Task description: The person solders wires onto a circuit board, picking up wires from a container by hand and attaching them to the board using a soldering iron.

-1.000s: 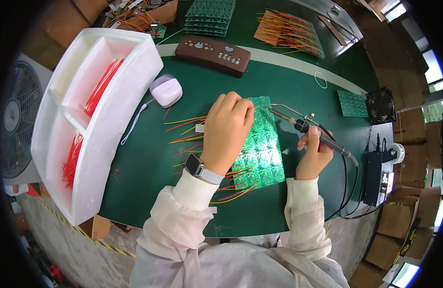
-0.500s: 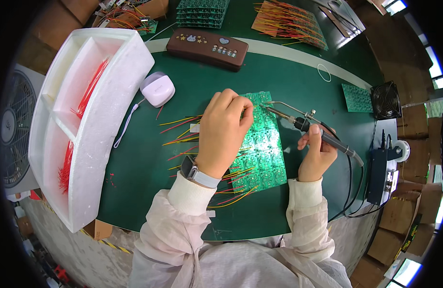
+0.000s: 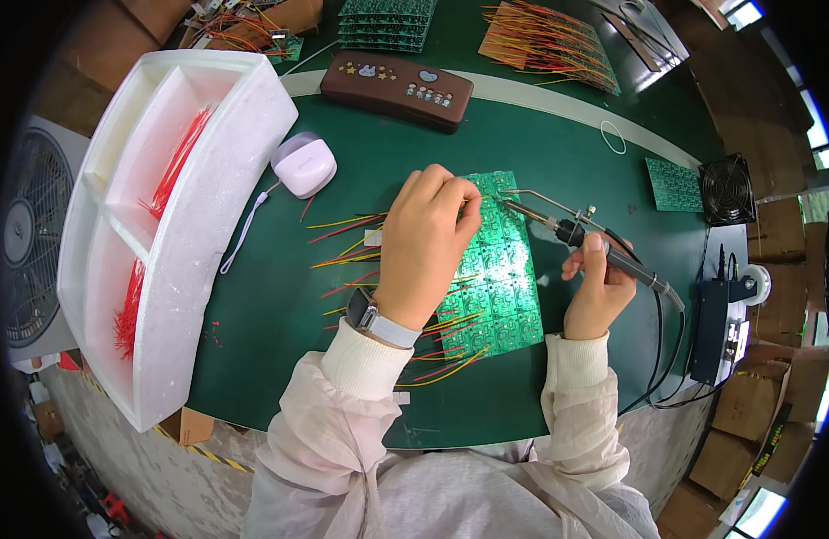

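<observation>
A green circuit board panel [image 3: 509,269] lies on the green mat, with red, yellow and black wires [image 3: 343,260] sticking out from its left side. My right hand [image 3: 599,289] grips a soldering iron [image 3: 626,262] like a pen; its tip and the thin metal guide tube above it reach the upper part of the panel. Over the panel's upper left edge, my left hand [image 3: 430,247] is closed, thumb and forefinger pinched together close to the iron's tip. What sits in that pinch is too small and covered to make out. The left hand also hides part of the wires.
A white foam box [image 3: 221,242] with red wires stands at left, beside a lilac case [image 3: 304,166]. A brown pencil case [image 3: 396,90] lies behind the panel. Farther back are stacked boards [image 3: 386,22] and wired boards [image 3: 554,45]. A small black fan [image 3: 728,189] and soldering station [image 3: 709,328] are at right.
The whole view has shifted slightly, moving the scene a little to the right. Both hands keep nearly the same pose, with the iron's tip still at the panel's upper part.
</observation>
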{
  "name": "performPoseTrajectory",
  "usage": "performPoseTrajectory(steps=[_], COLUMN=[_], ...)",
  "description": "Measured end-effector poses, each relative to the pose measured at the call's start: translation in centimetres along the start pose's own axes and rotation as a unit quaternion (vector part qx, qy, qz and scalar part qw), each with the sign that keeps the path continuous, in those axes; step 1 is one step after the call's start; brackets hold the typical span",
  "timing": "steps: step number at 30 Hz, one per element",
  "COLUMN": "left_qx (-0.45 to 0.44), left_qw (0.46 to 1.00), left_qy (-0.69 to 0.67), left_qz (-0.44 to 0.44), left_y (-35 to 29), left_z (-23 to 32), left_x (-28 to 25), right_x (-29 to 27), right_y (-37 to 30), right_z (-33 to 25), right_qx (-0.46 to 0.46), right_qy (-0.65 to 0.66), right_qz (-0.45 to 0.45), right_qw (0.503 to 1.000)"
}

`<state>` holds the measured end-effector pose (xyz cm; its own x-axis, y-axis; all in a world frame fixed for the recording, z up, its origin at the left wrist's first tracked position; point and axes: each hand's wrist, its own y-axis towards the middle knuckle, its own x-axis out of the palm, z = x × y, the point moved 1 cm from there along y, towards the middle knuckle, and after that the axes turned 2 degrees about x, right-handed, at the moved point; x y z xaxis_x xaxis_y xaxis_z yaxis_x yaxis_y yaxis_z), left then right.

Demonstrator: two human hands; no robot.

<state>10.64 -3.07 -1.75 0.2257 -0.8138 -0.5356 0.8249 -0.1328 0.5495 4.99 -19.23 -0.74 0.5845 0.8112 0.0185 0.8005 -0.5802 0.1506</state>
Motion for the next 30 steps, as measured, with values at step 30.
performPoseTrajectory(steps=[30], left_qx=[0.064], left_qw=[0.997], left_qy=[0.04], left_qz=[0.009], left_y=[0.1], left_z=[0.0], left_x=[0.1], right_x=[-1.2], right_y=[0.0], right_z=[-0.6], right_qx=[-0.104], right_qy=[-0.082], right_qz=[-0.112], right_qw=[0.985])
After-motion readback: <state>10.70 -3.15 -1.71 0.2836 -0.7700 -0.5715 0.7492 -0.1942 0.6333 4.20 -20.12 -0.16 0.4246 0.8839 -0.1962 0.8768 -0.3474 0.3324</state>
